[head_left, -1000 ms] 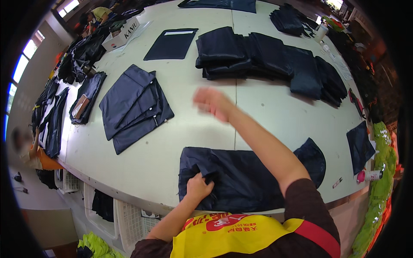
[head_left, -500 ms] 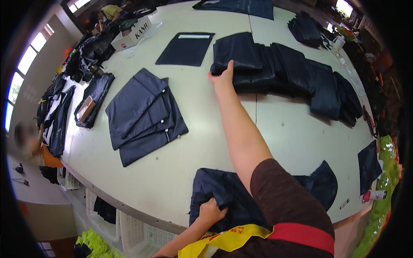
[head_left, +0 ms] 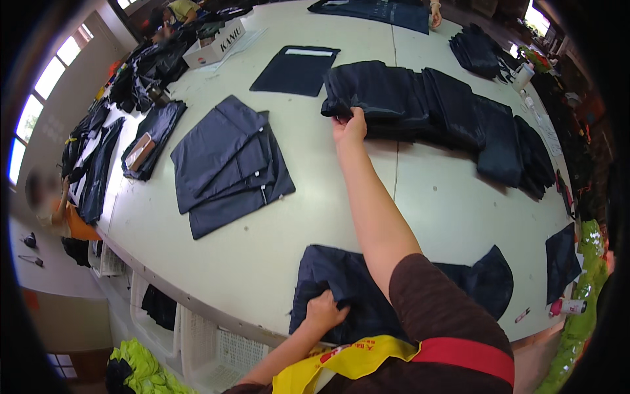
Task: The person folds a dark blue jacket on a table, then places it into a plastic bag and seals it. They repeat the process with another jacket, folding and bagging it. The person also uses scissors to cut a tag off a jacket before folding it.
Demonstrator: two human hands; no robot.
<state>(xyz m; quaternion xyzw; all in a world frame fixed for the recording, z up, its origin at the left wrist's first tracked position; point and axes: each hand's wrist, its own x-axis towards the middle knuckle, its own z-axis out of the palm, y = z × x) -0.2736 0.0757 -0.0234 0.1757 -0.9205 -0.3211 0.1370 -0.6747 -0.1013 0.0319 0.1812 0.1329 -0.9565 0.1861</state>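
Observation:
My right hand (head_left: 350, 127) reaches far across the pale table (head_left: 308, 217) and grips the near left corner of a folded dark fabric piece (head_left: 367, 88), the leftmost of a row of overlapping dark folded pieces (head_left: 472, 121). My left hand (head_left: 323, 312) is closed on the left edge of a dark navy fabric piece (head_left: 357, 289) spread flat at the table's near edge, partly hidden under my right arm.
A stack of flat navy panels (head_left: 226, 164) lies left of centre, with one single flat panel (head_left: 295, 69) behind it. A cardboard box (head_left: 213, 46) and heaps of dark cloth (head_left: 147, 69) sit far left. White crates (head_left: 216, 348) stand under the table. Another person (head_left: 56, 210) stands at left.
My right arm has stretched from mid-table out to the folded row and closed on its leftmost piece. My left hand has stayed gripping the near fabric.

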